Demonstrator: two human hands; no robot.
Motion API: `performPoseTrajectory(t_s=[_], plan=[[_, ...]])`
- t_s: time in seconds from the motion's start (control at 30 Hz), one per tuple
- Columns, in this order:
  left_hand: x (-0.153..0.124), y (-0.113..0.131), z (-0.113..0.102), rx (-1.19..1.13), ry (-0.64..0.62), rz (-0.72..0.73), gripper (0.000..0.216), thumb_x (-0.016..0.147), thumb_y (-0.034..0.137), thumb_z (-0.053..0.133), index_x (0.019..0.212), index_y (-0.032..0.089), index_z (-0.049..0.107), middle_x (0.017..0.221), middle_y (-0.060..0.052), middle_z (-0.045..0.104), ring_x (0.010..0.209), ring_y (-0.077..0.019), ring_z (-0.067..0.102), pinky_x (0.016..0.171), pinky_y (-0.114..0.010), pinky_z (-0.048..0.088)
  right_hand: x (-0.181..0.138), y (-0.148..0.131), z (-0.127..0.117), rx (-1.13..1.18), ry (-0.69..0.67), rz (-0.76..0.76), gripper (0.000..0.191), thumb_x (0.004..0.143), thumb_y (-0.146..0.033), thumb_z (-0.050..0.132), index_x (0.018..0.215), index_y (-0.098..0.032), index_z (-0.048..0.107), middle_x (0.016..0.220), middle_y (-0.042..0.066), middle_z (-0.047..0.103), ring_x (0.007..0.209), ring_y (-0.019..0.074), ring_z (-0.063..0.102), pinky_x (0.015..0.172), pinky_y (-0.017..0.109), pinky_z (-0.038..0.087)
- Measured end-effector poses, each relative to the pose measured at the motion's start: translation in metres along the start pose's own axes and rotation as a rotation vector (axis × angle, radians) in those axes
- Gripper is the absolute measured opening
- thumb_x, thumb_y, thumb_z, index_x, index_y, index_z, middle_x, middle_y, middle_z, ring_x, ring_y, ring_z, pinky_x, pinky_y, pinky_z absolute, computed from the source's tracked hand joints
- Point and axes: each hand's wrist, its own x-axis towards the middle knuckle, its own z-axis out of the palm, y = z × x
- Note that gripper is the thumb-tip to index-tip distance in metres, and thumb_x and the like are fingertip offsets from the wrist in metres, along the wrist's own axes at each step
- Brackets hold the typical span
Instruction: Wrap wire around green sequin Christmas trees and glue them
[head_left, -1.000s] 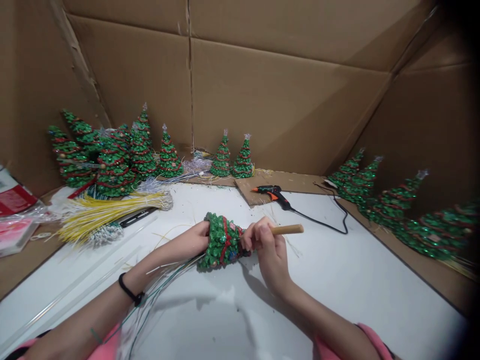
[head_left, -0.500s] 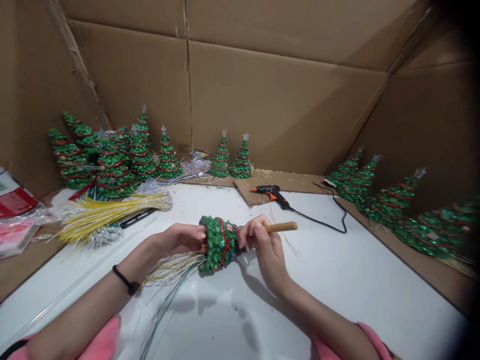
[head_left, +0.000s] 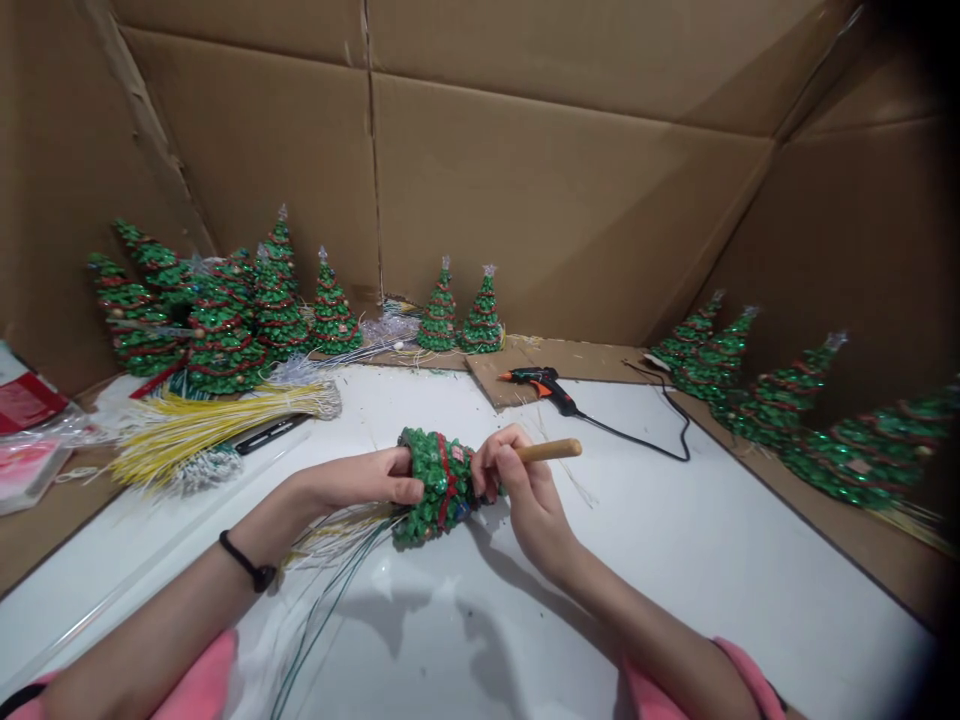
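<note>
while the left hand [head_left: 367,478] steadies its wide base, a small green tree [head_left: 433,485] with a red garland lies on its side between the person's two hands, over the near middle of the white desk [head_left: 637,510], its narrow end toward the right hand [head_left: 525,490]. the left thumb presses on the outside near the rim and the other fingers go into the hollow base, where their bend is hidden. the right fingers are curled tightly round a wooden handle [head_left: 555,450], its butt pointing right, their tips touching the tree's narrow end; the handle's working end is covered by the hand. loose wires [head_left: 319,610], green, white and yellow, trail from the base beneath the left wrist, which wears a black band [head_left: 249,564].

beyond, a black and orange glue gun [head_left: 551,388] lies partly on cardboard [head_left: 487,377], its cord [head_left: 637,446] curving right. a yellow and white wire bundle [head_left: 217,420] rests at left, just in front of several decorated trees [head_left: 225,335]; two more [head_left: 480,325] stand at the back.
</note>
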Motion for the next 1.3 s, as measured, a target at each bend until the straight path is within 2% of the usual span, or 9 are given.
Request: performPoseTrajectory(t_s=[0.2,0.47,0.6,0.8,1.0,1.1,1.2,1.3], plan=[[0.002,-0.003,0.002,-0.036,0.043,0.004,0.071,0.064,0.062,0.066,0.115,0.013,0.056,0.109,-0.011,0.062,0.086,-0.0191,0.058,0.080,-0.030,0.043,-0.001,0.004,-0.001,-0.001,-0.014,-0.018,0.029,0.093,-0.044,0.036,0.075,-0.021,0.039,0.062,-0.003,0.042,0.056,0.0119,0.036,0.054,0.027,0.030],[0.002,-0.001,0.003,-0.022,0.065,0.011,0.065,0.064,0.060,0.067,0.107,0.012,0.060,0.100,-0.008,0.064,0.087,-0.0190,0.056,0.080,-0.028,0.042,0.000,0.006,-0.002,-0.010,-0.035,-0.038,0.028,0.094,-0.043,0.035,0.075,-0.022,0.036,0.063,-0.003,0.041,0.056,0.0119,0.034,0.054,0.027,0.029],[0.002,-0.002,0.004,-0.028,0.112,0.001,0.065,0.061,0.058,0.071,0.105,0.011,0.059,0.095,-0.008,0.064,0.086,-0.0198,0.056,0.078,-0.029,0.042,0.000,0.007,-0.003,-0.034,-0.037,-0.035,0.028,0.094,-0.043,0.035,0.075,-0.022,0.037,0.063,-0.003,0.041,0.057,0.0121,0.035,0.055,0.028,0.029],[0.004,-0.001,0.008,-0.172,0.223,-0.045,0.068,0.061,0.064,0.066,0.104,0.012,0.058,0.090,-0.005,0.062,0.086,-0.0207,0.055,0.074,-0.027,0.042,-0.003,0.010,0.000,-0.039,-0.071,-0.058,0.026,0.094,-0.039,0.035,0.075,-0.021,0.039,0.067,-0.002,0.039,0.059,0.0121,0.035,0.056,0.028,0.029],[0.003,0.000,0.008,-0.153,0.199,-0.052,0.068,0.064,0.061,0.067,0.110,0.012,0.056,0.095,-0.008,0.062,0.080,-0.0178,0.056,0.073,-0.028,0.042,0.000,0.007,0.003,-0.019,0.068,-0.058,0.031,0.094,-0.040,0.036,0.069,-0.020,0.037,0.060,-0.003,0.041,0.055,0.0114,0.034,0.054,0.027,0.029],[0.003,0.001,0.008,-0.151,0.184,-0.043,0.068,0.065,0.060,0.067,0.113,0.012,0.055,0.099,-0.010,0.062,0.084,-0.0191,0.057,0.075,-0.029,0.042,0.005,0.006,0.002,0.037,0.147,-0.020,0.033,0.094,-0.040,0.036,0.068,-0.021,0.036,0.056,-0.004,0.043,0.053,0.0113,0.038,0.054,0.027,0.030],[0.004,0.003,0.008,-0.132,0.113,0.010,0.067,0.066,0.058,0.067,0.114,0.012,0.056,0.101,-0.011,0.063,0.086,-0.0192,0.057,0.076,-0.029,0.042,0.009,0.008,0.000,0.111,0.207,0.018,0.035,0.093,-0.043,0.036,0.067,-0.021,0.036,0.052,-0.004,0.044,0.050,0.0114,0.040,0.052,0.027,0.031],[0.005,0.004,0.009,-0.120,0.060,0.050,0.065,0.069,0.057,0.065,0.115,0.012,0.055,0.100,-0.010,0.063,0.079,-0.0168,0.058,0.075,-0.028,0.042,0.010,0.009,-0.001,0.133,0.205,0.030,0.034,0.093,-0.042,0.037,0.067,-0.021,0.037,0.052,-0.004,0.044,0.049,0.0110,0.040,0.051,0.026,0.030]])
